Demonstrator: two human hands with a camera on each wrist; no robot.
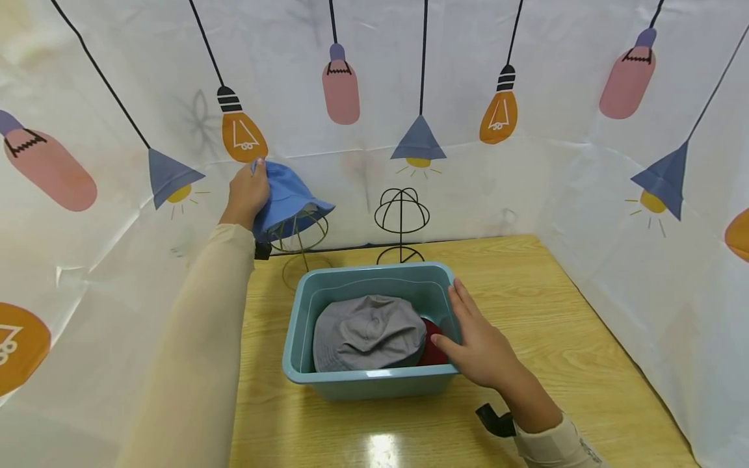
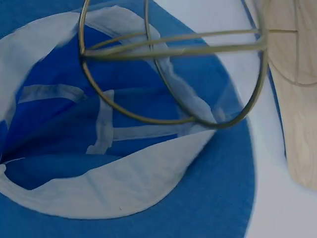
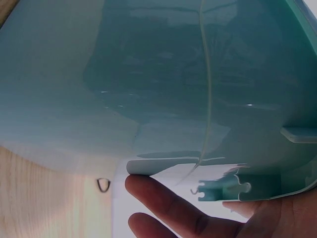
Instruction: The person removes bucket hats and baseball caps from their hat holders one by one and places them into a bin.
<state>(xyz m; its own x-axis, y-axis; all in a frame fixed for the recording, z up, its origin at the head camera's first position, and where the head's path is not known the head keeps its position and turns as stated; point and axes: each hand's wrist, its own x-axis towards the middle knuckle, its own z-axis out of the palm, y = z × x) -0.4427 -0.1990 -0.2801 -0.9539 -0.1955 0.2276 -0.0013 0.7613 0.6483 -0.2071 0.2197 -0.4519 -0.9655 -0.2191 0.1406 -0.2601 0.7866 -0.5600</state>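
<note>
My left hand grips a blue bucket hat by its crown. The hat hangs tilted over the top of a gold wire hat stand. From the left wrist, the hat's open underside shows pale inner trim, with the stand's wire rings in front of it. My right hand rests on the right rim of a teal plastic bin, fingers straight and thumb over the inside. In the bin lie a grey bucket hat and a dark red item, partly hidden.
A black wire hat stand is behind the bin, at the back of the wooden table. White sheeting printed with lamps surrounds the table at the back and sides.
</note>
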